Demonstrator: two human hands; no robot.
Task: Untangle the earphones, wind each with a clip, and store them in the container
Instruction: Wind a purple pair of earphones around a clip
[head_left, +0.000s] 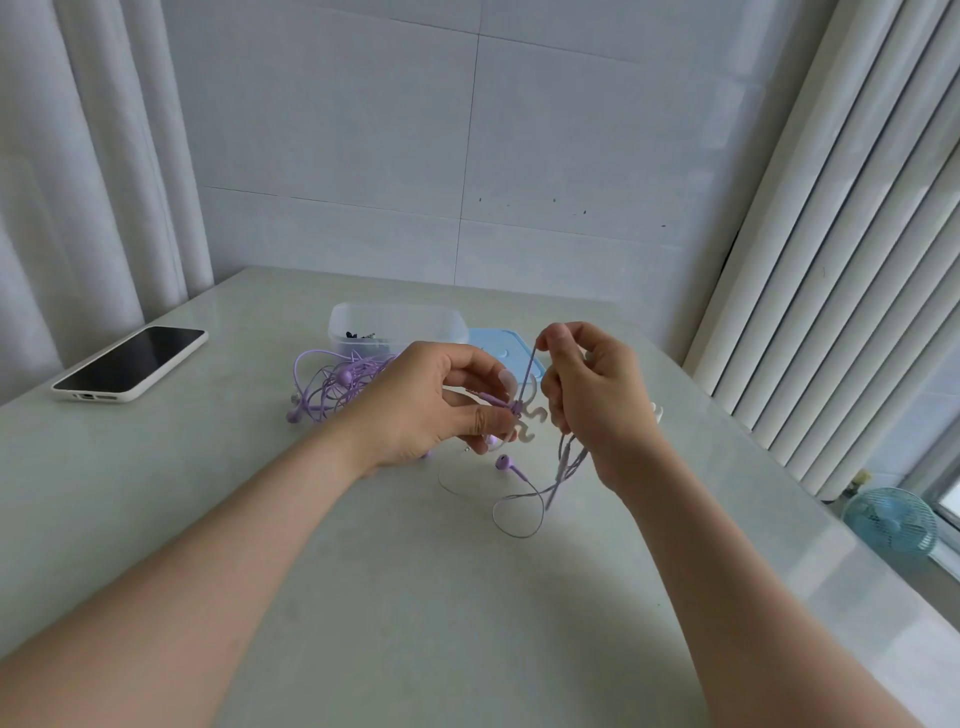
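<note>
My left hand (434, 402) pinches a white winder clip (530, 423) above the table, with a purple earphone cable wrapped on it. My right hand (589, 395) pinches that cable (530, 366) near its upper end and holds it taut above the clip. The rest of the cable hangs from my right hand and loops on the table (519, 512), with a purple earbud (503, 461) lying below the clip. A tangle of more purple earphones (332, 387) lies behind my left hand. The clear plastic container (397, 319) stands beyond it, with small dark items inside.
A light blue lid (511, 345) lies right of the container, partly behind my hands. A phone in a white case (130, 364) rests at the table's left. Another white clip (657, 413) peeks out behind my right wrist. A small blue fan (891, 522) sits by the window.
</note>
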